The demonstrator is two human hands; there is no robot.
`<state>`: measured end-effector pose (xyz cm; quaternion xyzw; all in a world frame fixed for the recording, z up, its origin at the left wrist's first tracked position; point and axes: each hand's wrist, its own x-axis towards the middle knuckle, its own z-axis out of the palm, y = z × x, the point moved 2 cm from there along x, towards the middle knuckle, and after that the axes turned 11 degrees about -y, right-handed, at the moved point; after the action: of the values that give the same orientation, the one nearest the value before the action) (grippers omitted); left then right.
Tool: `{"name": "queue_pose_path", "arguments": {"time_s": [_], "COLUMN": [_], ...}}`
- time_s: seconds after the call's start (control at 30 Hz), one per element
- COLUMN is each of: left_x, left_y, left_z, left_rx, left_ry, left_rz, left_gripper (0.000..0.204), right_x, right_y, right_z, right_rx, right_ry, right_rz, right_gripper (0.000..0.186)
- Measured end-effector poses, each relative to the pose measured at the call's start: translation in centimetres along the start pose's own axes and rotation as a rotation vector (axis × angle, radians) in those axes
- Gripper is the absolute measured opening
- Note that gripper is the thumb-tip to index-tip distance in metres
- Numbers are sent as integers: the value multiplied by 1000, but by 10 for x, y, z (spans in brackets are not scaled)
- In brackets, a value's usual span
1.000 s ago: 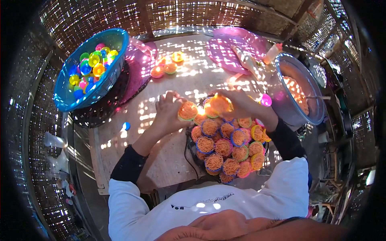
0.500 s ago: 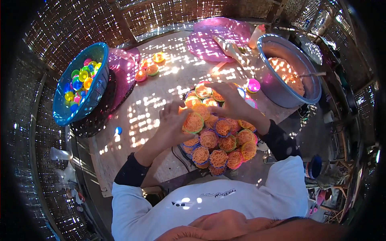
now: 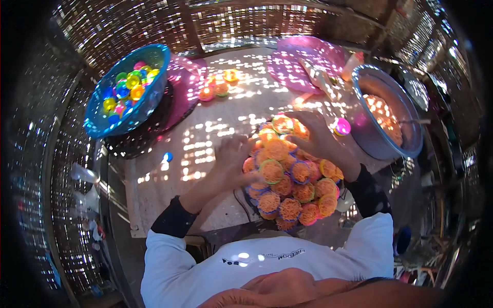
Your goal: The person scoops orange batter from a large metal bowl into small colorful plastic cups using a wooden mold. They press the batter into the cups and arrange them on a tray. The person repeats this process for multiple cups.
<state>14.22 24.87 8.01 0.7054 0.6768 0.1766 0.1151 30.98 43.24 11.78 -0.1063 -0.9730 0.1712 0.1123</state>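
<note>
From my remote seat, here's the live view: the left hand [image 3: 231, 156] spreads wide, thumb well apart from the fingers, right against the left flank of a heaped pile of small plastic cups filled with orange strands [image 3: 290, 209]. Across the top of that pile comes the right hand [image 3: 316, 134], curved, thumb and fingers either side of the cups at the far end; whether it grips one, I can't tell from here. The heap itself sits at the near side of the wooden table [image 3: 221, 213], in front of the white shirt [image 3: 287, 254], green, blue, pink and yellow rims all showing.

Up beyond it to the left, I've got a little group of filled cups [image 3: 221, 90] in dappled light, and a blue basket [image 3: 146, 102], tilted, carrying brightly coloured plastic pieces [image 3: 132, 82]. Over on the right, a grey basin [image 3: 372, 136] holds an orange mass [image 3: 380, 110] with a handle poking over its rim, and a magenta cup [image 3: 342, 126] stands just beside it. A pink mat [image 3: 290, 66] lies at the back.
</note>
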Motion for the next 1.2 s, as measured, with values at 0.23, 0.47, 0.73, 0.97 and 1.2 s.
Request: {"name": "queue_pose_path", "arguments": {"time_s": [0.23,0.47,0.73,0.97,1.2], "left_x": [45,97,117,91,99], "left_y": [-137,-220,-238,-280,-199], "left_z": [-62,-32,-33,10,-14], "left_rx": [267,167,124,115,128], "left_ry": [-58,33,-85,23,-59], "left_rz": [-729,-700,-791,-685,-622], "left_gripper": [82,103,85,84,78], "right_x": [133,260,278,249,212], "right_y": [30,73,51,59,77], "right_z": [41,139,153,152,142], "right_rx": [-38,-64,-7,-62,-281], "right_ry": [-218,-67,-174,-259,-266], "right_rz": [140,41,154,70,27], "right_gripper": [57,83,75,69,29]}}
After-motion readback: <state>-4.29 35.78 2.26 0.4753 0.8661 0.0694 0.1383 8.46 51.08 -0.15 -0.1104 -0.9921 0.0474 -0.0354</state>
